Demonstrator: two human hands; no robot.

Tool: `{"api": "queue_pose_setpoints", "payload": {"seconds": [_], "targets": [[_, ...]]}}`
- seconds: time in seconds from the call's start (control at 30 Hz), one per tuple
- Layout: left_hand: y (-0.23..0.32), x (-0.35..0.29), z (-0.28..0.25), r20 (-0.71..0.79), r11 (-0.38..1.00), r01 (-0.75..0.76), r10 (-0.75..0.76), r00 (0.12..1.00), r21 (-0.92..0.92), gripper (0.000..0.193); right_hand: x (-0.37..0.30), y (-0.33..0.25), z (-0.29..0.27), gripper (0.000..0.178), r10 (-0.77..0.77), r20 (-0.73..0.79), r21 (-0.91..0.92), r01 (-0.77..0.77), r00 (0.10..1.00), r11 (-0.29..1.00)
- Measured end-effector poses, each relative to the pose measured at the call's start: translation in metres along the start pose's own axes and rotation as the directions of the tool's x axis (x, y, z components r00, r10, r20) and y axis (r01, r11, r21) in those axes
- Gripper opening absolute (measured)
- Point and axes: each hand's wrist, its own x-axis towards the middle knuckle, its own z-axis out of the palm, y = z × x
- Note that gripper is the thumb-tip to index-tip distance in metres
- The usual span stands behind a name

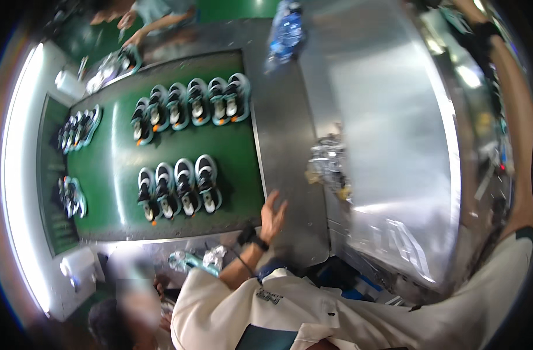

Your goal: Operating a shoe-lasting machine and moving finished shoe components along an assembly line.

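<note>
Your left hand [271,220] is hovering open beside the green belt [231,153], where four sneakers [183,185] are resting, looking light, soft-topped and firm-soled, probably best taken by the heel. Your right hand [469,9] is blurring, so I can't tell its grip.

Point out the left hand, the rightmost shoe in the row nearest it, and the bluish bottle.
Left hand [271,223]: head view, its middle.
Rightmost shoe [206,173]: head view, its upper.
Bluish bottle [289,30]: head view, its side.
</note>
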Motion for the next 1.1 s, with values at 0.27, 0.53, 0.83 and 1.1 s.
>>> {"api": "queue_pose_setpoints", "payload": {"seconds": [0.27,0.53,0.83,1.1], "targets": [[0.037,-0.11,0.022,0.392,0.944,0.283,-0.199,0.898,-0.169,0.039,-0.091,0.1,-0.018,0.023,0.138,-0.293,0.605,0.072,0.946,0.793],[0.236,-0.153,0.101,0.945,0.801,0.507,0.222,0.242,-0.318,0.062,-0.398,0.157,-0.142,0.022,0.578,-0.264,0.865,-0.076,0.772,0.497],[0.298,-0.351,0.216,0.911,0.686,0.699,0.13,-0.391,0.202,0.076,-0.768,0.147,-0.111,0.028,0.821,0.039,0.869,-0.426,0.57,0.254],[0.183,-0.524,0.293,0.954,0.93,0.364,0.062,-0.293,0.051,0.047,-1.023,0.013,-0.084,0.054,0.97,0.228,0.927,-0.288,-0.081,-0.242]]}}
